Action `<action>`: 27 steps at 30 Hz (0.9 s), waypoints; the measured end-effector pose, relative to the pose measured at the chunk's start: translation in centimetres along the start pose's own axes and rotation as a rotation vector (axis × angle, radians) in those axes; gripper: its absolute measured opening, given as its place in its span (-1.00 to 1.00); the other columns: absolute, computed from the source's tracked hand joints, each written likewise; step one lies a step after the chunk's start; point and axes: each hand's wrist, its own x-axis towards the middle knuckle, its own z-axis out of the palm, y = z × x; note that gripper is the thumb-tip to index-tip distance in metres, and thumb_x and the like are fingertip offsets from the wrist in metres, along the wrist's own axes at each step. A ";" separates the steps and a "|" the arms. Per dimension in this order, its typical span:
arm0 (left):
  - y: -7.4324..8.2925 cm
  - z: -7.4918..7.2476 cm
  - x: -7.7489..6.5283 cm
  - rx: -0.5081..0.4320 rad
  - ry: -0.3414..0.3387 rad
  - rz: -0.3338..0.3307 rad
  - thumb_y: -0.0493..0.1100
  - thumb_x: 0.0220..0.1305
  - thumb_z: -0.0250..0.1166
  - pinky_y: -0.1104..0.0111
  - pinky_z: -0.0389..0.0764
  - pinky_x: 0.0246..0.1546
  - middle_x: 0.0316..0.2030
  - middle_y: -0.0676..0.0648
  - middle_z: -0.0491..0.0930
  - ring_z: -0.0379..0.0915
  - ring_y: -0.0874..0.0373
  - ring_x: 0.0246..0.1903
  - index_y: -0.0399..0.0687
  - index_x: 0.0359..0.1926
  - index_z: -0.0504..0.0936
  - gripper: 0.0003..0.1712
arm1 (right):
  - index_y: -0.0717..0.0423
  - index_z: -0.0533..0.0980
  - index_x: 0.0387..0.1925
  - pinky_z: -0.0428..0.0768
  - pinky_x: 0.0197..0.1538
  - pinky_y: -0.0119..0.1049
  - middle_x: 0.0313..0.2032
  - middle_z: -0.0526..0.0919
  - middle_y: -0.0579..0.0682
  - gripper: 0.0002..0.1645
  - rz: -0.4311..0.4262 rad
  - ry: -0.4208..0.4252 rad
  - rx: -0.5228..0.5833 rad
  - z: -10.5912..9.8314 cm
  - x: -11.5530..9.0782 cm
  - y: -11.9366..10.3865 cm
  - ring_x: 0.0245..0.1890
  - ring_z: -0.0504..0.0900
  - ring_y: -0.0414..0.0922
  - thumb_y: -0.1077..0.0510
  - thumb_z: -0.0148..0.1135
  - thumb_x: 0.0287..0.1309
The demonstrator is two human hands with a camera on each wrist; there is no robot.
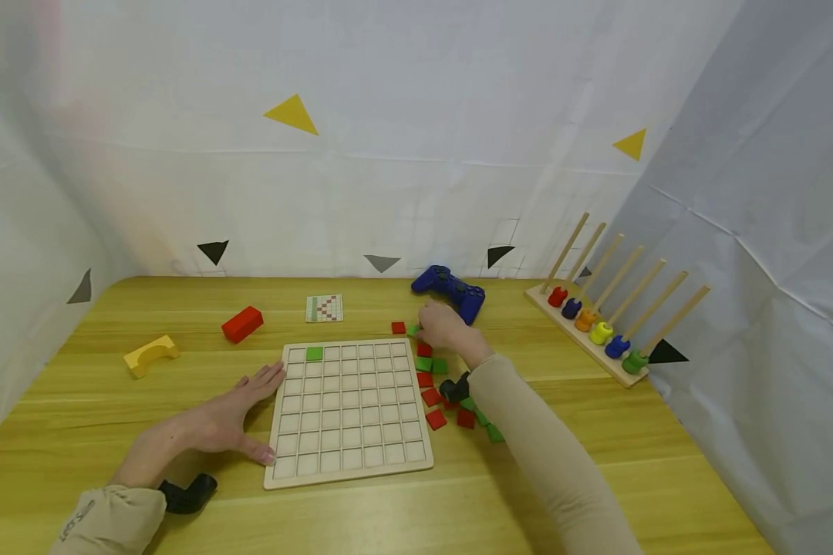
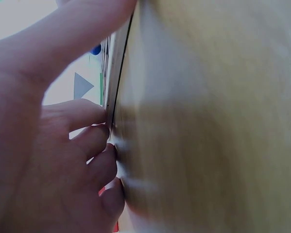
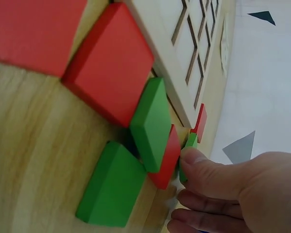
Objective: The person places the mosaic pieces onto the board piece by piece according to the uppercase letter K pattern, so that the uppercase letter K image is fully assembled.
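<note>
A wooden grid board lies flat on the table, with one green square tile in a top-row cell. My left hand rests along the board's left edge, thumb near the lower corner and fingers spread towards the upper one. Beyond the board's upper right corner, my right hand pinches a green tile between thumb and fingers, low over the table. Close by lie a red tile, another red tile and a green tile.
Several red and green tiles lie along the board's right side, partly under the right arm. Behind are a small pattern card and a blue game controller. A red block, yellow arch and peg stand stand around.
</note>
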 end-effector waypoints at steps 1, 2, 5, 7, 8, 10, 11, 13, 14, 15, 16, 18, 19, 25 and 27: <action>0.0 0.0 0.0 -0.001 0.000 0.000 0.26 -0.15 0.58 -0.30 -0.30 0.44 0.59 -0.27 -0.32 -0.46 -0.34 0.53 -0.23 0.58 -0.12 0.49 | 0.21 0.57 -0.26 0.56 -0.04 -0.17 -0.15 0.54 0.09 -0.75 0.004 -0.002 0.006 0.0 0.0 0.0 -0.19 0.52 -0.02 0.07 0.24 0.37; 0.0 0.0 0.0 -0.002 -0.001 -0.001 0.26 -0.15 0.58 -0.30 -0.30 0.44 0.59 -0.27 -0.32 -0.46 -0.35 0.53 -0.23 0.58 -0.12 0.49 | 0.21 0.56 -0.27 0.55 -0.06 -0.18 -0.17 0.53 0.08 -0.75 0.007 -0.004 0.012 -0.1 0.0 0.1 -0.21 0.51 -0.03 0.06 0.24 0.37; 0.0 0.0 -0.1 -0.001 0.003 0.001 0.26 -0.15 0.58 -0.31 -0.29 0.43 0.59 -0.27 -0.32 -0.46 -0.36 0.53 -0.23 0.58 -0.12 0.49 | 0.21 0.57 -0.26 0.56 -0.07 -0.18 -0.18 0.53 0.07 -0.74 0.008 -0.012 0.032 -0.3 -0.1 0.1 -0.21 0.52 -0.04 0.05 0.24 0.37; 0.0 0.0 -0.1 0.001 0.005 0.001 0.27 -0.15 0.58 -0.31 -0.29 0.43 0.59 -0.27 -0.32 -0.46 -0.36 0.53 -0.22 0.58 -0.13 0.49 | 0.22 0.58 -0.23 0.58 -0.06 -0.18 -0.17 0.54 0.07 -0.74 0.007 -0.015 0.045 -0.5 -0.2 0.1 -0.20 0.54 -0.03 0.06 0.24 0.37; 0.0 0.0 -0.1 0.001 0.005 -0.001 0.27 -0.15 0.58 -0.32 -0.29 0.43 0.59 -0.27 -0.32 -0.46 -0.36 0.53 -0.22 0.58 -0.13 0.49 | 0.23 0.58 -0.21 0.59 -0.05 -0.17 -0.17 0.54 0.07 -0.74 0.006 -0.015 0.055 -0.5 -0.3 0.1 -0.20 0.54 -0.03 0.06 0.24 0.37; 0.0 0.0 -0.1 0.001 0.005 -0.001 0.27 -0.16 0.58 -0.32 -0.29 0.43 0.59 -0.27 -0.32 -0.46 -0.36 0.53 -0.22 0.58 -0.13 0.49 | 0.24 0.58 -0.17 0.60 -0.03 -0.17 -0.16 0.55 0.07 -0.73 0.002 -0.014 0.079 -0.5 -0.3 0.3 -0.17 0.56 -0.03 0.07 0.24 0.37; 0.0 0.0 -0.1 0.002 0.004 -0.002 0.27 -0.15 0.58 -0.31 -0.29 0.43 0.59 -0.26 -0.32 -0.46 -0.36 0.53 -0.21 0.58 -0.13 0.49 | 0.25 0.58 -0.15 0.61 -0.03 -0.17 -0.15 0.56 0.07 -0.73 0.003 -0.013 0.092 -0.5 -0.3 0.4 -0.16 0.57 -0.02 0.08 0.24 0.37; 0.0 0.0 0.0 0.000 0.002 -0.003 0.26 -0.15 0.58 -0.31 -0.29 0.43 0.59 -0.26 -0.32 -0.46 -0.35 0.53 -0.21 0.58 -0.12 0.49 | 0.25 0.59 -0.13 0.63 -0.03 -0.18 -0.15 0.59 0.07 -0.72 0.002 -0.010 0.114 -0.4 -0.2 0.6 -0.15 0.60 -0.02 0.08 0.25 0.36; -0.1 0.0 0.0 0.000 0.001 -0.002 0.26 -0.15 0.58 -0.31 -0.29 0.44 0.59 -0.26 -0.32 -0.46 -0.34 0.53 -0.21 0.58 -0.12 0.49 | 0.25 0.60 -0.12 0.64 -0.03 -0.19 -0.15 0.60 0.07 -0.72 -0.001 -0.010 0.122 -0.4 -0.2 0.7 -0.14 0.61 -0.02 0.08 0.25 0.36; -0.1 0.0 0.0 -0.001 0.002 -0.001 0.26 -0.15 0.58 -0.30 -0.29 0.44 0.59 -0.26 -0.32 -0.46 -0.34 0.53 -0.21 0.58 -0.12 0.49 | 0.25 0.61 -0.11 0.65 -0.03 -0.19 -0.14 0.63 0.07 -0.72 0.000 -0.009 0.133 -0.4 -0.2 0.8 -0.13 0.63 -0.01 0.08 0.25 0.36; -0.1 0.0 0.0 -0.002 0.002 0.000 0.26 -0.15 0.58 -0.30 -0.29 0.44 0.59 -0.26 -0.32 -0.46 -0.34 0.53 -0.21 0.58 -0.12 0.49 | 0.25 0.61 -0.10 0.65 -0.04 -0.20 -0.14 0.65 0.07 -0.71 0.003 -0.009 0.137 -0.4 -0.2 0.9 -0.14 0.64 -0.02 0.08 0.26 0.35; -0.1 0.0 0.0 -0.002 0.002 0.001 0.27 -0.15 0.58 -0.30 -0.29 0.44 0.59 -0.26 -0.32 -0.46 -0.34 0.54 -0.21 0.58 -0.12 0.49 | 0.24 0.62 -0.09 0.67 -0.06 -0.20 -0.15 0.69 0.08 -0.71 0.004 -0.009 0.151 -0.5 -0.3 1.0 -0.15 0.67 -0.02 0.08 0.26 0.35; -0.1 0.1 0.0 -0.002 0.002 0.003 0.27 -0.15 0.58 -0.30 -0.29 0.44 0.59 -0.26 -0.33 -0.46 -0.34 0.53 -0.22 0.58 -0.12 0.49 | 0.24 0.62 -0.08 0.67 -0.06 -0.20 -0.15 0.69 0.08 -0.71 0.003 -0.008 0.156 -0.6 -0.4 1.0 -0.15 0.67 -0.02 0.08 0.25 0.36; -0.2 0.1 0.0 0.000 0.002 0.006 0.27 -0.15 0.57 -0.30 -0.30 0.44 0.59 -0.27 -0.33 -0.46 -0.35 0.53 -0.23 0.58 -0.12 0.49 | 0.22 0.66 -0.16 0.62 -0.23 -0.28 -0.32 0.69 0.01 -0.75 -0.017 0.004 0.208 -1.1 -1.0 0.7 -0.35 0.62 -0.12 0.10 0.24 0.37; -0.2 0.1 0.0 0.001 0.003 0.004 0.27 -0.15 0.58 -0.31 -0.30 0.44 0.59 -0.27 -0.33 -0.46 -0.35 0.53 -0.23 0.58 -0.12 0.49 | 0.22 0.66 -0.25 0.53 -0.34 -0.33 -0.45 0.62 -0.04 -0.76 -0.039 0.010 0.228 -1.2 -1.2 0.5 -0.47 0.53 -0.15 0.10 0.23 0.37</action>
